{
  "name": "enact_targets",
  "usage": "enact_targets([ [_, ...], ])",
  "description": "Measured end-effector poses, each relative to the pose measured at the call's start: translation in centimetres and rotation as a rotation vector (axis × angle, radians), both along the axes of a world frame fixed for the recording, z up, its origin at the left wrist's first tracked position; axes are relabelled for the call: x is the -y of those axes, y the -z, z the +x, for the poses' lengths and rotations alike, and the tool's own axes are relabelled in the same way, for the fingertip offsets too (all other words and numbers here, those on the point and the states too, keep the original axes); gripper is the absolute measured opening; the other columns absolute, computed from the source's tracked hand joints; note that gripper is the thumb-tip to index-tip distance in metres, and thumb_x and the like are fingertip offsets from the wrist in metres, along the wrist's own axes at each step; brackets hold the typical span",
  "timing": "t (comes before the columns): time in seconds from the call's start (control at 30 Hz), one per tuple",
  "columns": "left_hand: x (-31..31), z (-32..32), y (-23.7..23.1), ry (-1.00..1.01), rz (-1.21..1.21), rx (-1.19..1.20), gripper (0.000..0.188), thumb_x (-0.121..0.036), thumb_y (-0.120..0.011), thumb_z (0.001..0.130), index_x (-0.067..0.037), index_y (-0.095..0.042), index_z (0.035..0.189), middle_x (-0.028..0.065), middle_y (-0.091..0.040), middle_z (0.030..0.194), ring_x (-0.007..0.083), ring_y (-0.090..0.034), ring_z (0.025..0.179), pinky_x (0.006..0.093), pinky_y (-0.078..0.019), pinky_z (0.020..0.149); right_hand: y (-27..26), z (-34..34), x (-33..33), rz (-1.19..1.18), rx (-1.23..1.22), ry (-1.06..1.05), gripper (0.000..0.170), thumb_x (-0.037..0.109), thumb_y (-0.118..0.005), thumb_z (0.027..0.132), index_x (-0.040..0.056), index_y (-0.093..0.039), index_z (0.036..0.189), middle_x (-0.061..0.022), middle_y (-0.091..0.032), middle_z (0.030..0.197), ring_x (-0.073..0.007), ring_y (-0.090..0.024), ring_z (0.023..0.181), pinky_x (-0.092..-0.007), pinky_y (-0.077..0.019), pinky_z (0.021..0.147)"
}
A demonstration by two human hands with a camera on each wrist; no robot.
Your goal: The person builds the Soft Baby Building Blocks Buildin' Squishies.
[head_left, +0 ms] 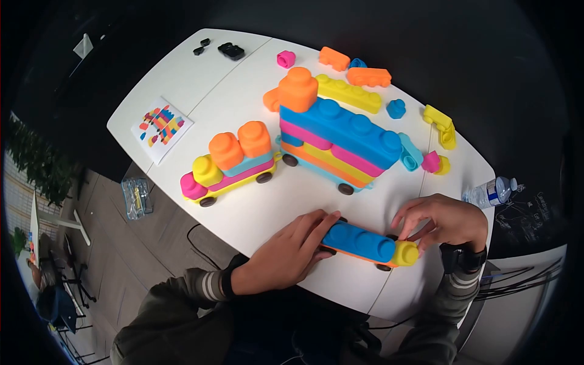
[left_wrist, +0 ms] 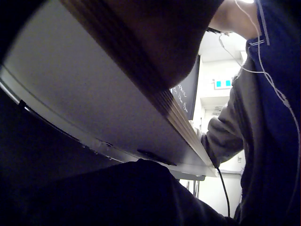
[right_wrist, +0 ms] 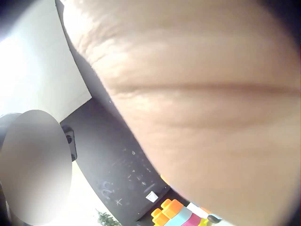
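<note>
In the head view, a small toy wagon (head_left: 347,251) with an orange base and dark wheels lies near the table's front edge. A long blue block (head_left: 359,241) sits on it, with a yellow block (head_left: 406,253) at its right end. My left hand (head_left: 292,246) grips the wagon's left end, fingers on the far side and thumb on the near side. At the other end, my right hand (head_left: 447,222) pinches the yellow block with bent fingers and thumb from behind. Both wrist views miss the fingertips; the right one is mostly filled by skin.
Beyond my hands stand a tall block-built wagon (head_left: 331,146) and a shorter one (head_left: 231,167). Loose blocks, including a long yellow one (head_left: 350,94), lie along the far side. A water bottle (head_left: 491,192) lies at the right edge, a picture sheet (head_left: 162,129) at the left.
</note>
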State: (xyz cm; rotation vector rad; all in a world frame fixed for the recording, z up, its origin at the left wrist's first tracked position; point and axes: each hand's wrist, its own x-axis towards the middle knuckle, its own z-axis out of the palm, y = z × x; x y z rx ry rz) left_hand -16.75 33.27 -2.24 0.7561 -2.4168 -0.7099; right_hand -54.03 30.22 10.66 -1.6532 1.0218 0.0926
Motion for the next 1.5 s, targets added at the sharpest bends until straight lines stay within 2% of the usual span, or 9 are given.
enact_targets([
  [0.23, 0.0, 0.0, -0.3, -0.011, -0.005, 0.045, 0.088, -0.027, -0.081, 0.108, 0.008, -0.037, 0.174, 0.0316, -0.054, 0.158, 0.0492, -0.065, 0.135, 0.0511, -0.0556, 0.116, 1.0, -0.2, -0.1, 0.064, 0.011, -0.014, 0.045, -0.008, -0.098, 0.084, -0.0009, -0.079, 0.124, -0.0146, -0.081, 0.128, -0.0272, -0.082, 0.120, -0.0396, -0.0720, 0.102],
  [0.37, 0.0, 0.1, -0.4, -0.017, 0.009, 0.048, 0.088, -0.026, -0.082, 0.107, 0.009, -0.037, 0.174, 0.0317, -0.054, 0.158, 0.0497, -0.064, 0.136, 0.0515, -0.0551, 0.116, 2.1, 0.5, 0.3, 0.079, -0.105, -0.106, 0.046, -0.001, -0.100, 0.087, 0.0019, -0.076, 0.126, -0.0131, -0.079, 0.137, -0.0250, -0.081, 0.124, -0.0371, -0.0704, 0.097],
  [0.47, 0.0, 0.0, -0.1, -0.038, -0.023, 0.014, 0.082, -0.032, -0.075, 0.112, 0.006, -0.038, 0.175, 0.0290, -0.056, 0.154, 0.0465, -0.065, 0.135, 0.0510, -0.0555, 0.116, 1.4, 1.2, -0.8, 0.091, -0.145, 0.041, 0.046, -0.004, -0.097, 0.089, 0.0016, -0.073, 0.128, -0.0134, -0.080, 0.134, -0.0249, -0.081, 0.123, -0.0375, -0.0702, 0.096],
  [0.6, -0.1, 0.0, -0.2, -0.019, 0.023, 0.014, 0.082, -0.028, -0.077, 0.110, 0.006, -0.039, 0.174, 0.0296, -0.056, 0.154, 0.0470, -0.064, 0.135, 0.0518, -0.0549, 0.117, 1.1, 0.3, -1.5, 0.085, -0.029, 0.080, 0.045, -0.015, -0.086, 0.092, -0.0011, -0.071, 0.131, -0.0154, -0.079, 0.132, -0.0278, -0.080, 0.124, -0.0400, -0.0703, 0.096],
  [0.67, -0.1, -0.1, -0.3, -0.050, -0.018, 0.030, 0.082, -0.024, -0.079, 0.108, 0.006, -0.040, 0.174, 0.0303, -0.056, 0.154, 0.0476, -0.064, 0.135, 0.0526, -0.0549, 0.116, 0.7, 0.2, -1.5, 0.003, 0.006, 0.076, 0.043, -0.022, -0.081, 0.088, -0.0026, -0.069, 0.125, -0.0166, -0.078, 0.121, -0.0287, -0.080, 0.117, -0.0392, -0.0701, 0.092],
  [0.8, 0.0, 0.0, -0.6, -0.030, -0.002, 0.029, 0.081, -0.021, -0.080, 0.107, 0.007, -0.041, 0.173, 0.0311, -0.054, 0.155, 0.0481, -0.063, 0.133, 0.0530, -0.0556, 0.114, -1.4, 0.6, -1.4, -0.005, -0.050, 0.031, 0.044, -0.018, -0.084, 0.090, -0.0015, -0.072, 0.129, -0.0152, -0.080, 0.128, -0.0266, -0.080, 0.121, -0.0377, -0.0700, 0.092],
  [1.07, 0.0, -0.1, -0.6, -0.030, -0.015, 0.034, 0.081, -0.020, -0.079, 0.108, 0.010, -0.039, 0.172, 0.0321, -0.053, 0.154, 0.0496, -0.064, 0.131, 0.0538, -0.0569, 0.111, 0.3, 0.5, -0.9, -0.064, -0.131, 0.048, 0.047, -0.016, -0.088, 0.087, 0.0007, -0.076, 0.128, -0.0127, -0.084, 0.127, -0.0262, -0.082, 0.120, -0.0384, -0.0698, 0.097],
  [1.13, 0.0, 0.0, -0.6, -0.034, 0.035, 0.030, 0.083, -0.014, -0.082, 0.105, 0.007, -0.039, 0.173, 0.0367, -0.050, 0.160, 0.0571, -0.063, 0.137, 0.0564, -0.0564, 0.114, 0.4, 0.7, -0.9, -0.050, -0.149, 0.053, 0.045, -0.017, -0.087, 0.086, 0.0005, -0.077, 0.127, -0.0136, -0.083, 0.126, -0.0251, -0.082, 0.120, -0.0382, -0.0684, 0.097],
  [1.5, 0.0, -0.2, -0.5, -0.037, -0.004, 0.020, 0.081, -0.021, -0.079, 0.109, 0.010, -0.038, 0.172, 0.0340, -0.054, 0.154, 0.0506, -0.065, 0.131, 0.0541, -0.0573, 0.111, 1.3, 0.9, -1.7, -0.088, -0.299, 0.139, 0.035, -0.012, -0.086, 0.091, 0.0031, -0.077, 0.121, -0.0132, -0.079, 0.123, -0.0241, -0.083, 0.108, -0.0372, -0.0660, 0.094],
])
